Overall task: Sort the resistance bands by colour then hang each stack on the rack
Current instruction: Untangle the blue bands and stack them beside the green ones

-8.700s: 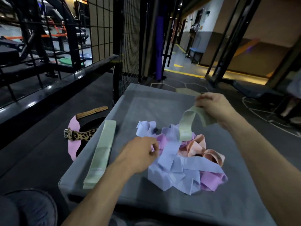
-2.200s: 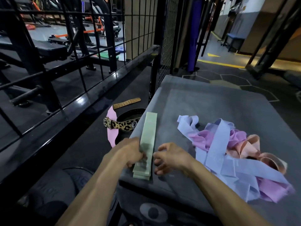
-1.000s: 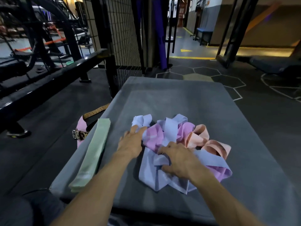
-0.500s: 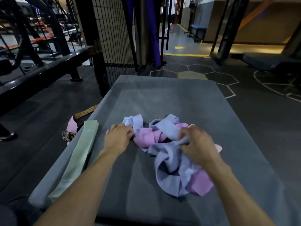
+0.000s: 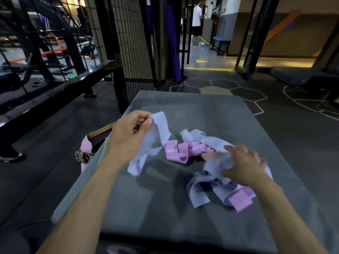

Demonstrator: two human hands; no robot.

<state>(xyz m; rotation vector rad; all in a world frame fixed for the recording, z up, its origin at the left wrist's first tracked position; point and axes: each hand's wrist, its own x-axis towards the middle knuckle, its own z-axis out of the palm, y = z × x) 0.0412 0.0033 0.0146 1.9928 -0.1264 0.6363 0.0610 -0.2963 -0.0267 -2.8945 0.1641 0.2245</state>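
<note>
In the head view, the left hand [image 5: 128, 138] is holding a lavender band [image 5: 148, 143] raised above the grey worktop [image 5: 201, 110]; its fingers [image 5: 145, 123] and thumb are pinching the band's upper fold, and the rest is hanging below and to the right of them, its lower end blurred. The right hand [image 5: 244, 165] is resting on the tangled pile of bands [image 5: 211, 167], fingers spread and lightly bent over lavender loops. Whether they are gripping a loop or only pressing on it cannot be told, as the hand is hiding the bands beneath it and is smeared by motion. Pink bands [image 5: 185, 150] are lying between the two hands, left of the right fingers, and another pink band [image 5: 238, 200] is poking out near the right wrist. Left of the left fingers, a thin strip of a pale green stack [image 5: 105, 147] is showing at the worktop's edge, mostly covered by the left forearm. Beyond that edge, on the floor, a leopard-print belt [image 5: 83, 157] is lying, partly cut off by the worktop. A standing person [image 5: 196, 21] is visible far off, only from behind.
</note>
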